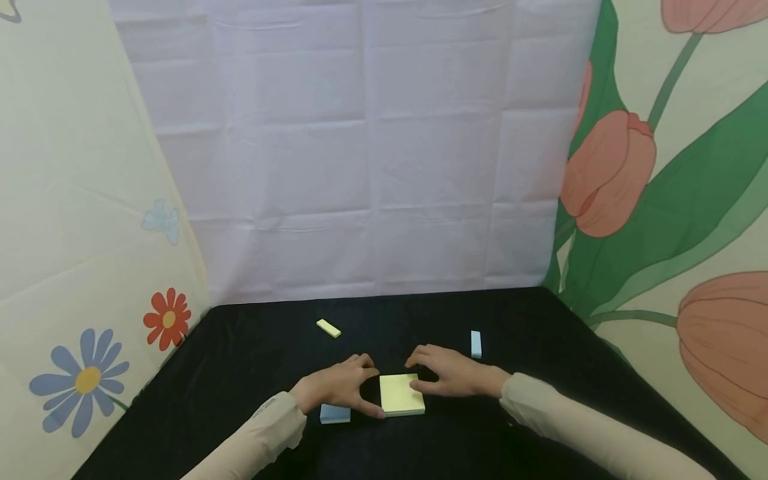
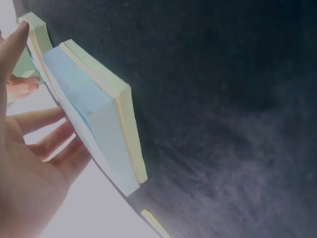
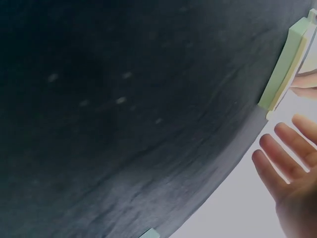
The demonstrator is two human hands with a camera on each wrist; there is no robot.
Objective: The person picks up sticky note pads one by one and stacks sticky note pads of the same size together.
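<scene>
A square pad of yellow sticky notes (image 1: 401, 392) lies on the black table between the hands. My left hand (image 1: 341, 383) is at its left side, fingers bent loosely and thumb tip right at the near left corner. From the right, my right hand (image 1: 450, 372) reaches over, its thumb tip overlapping the pad's right edge. A smaller blue sticky-note pad (image 1: 335, 415) lies under the left palm, partly covered by that hand. The left wrist view shows this blue pad (image 2: 94, 99) stacked on a pale yellow layer; spread right fingers (image 3: 282, 153) hold nothing in the right wrist view.
Farther back on the black tabletop (image 1: 396, 327) lie a narrow yellow note strip (image 1: 328, 328) at left and a narrow light blue strip (image 1: 476, 344) at right, near the right hand. A white cloth (image 1: 372, 147) hangs behind the table, with flowered sheets along both sides.
</scene>
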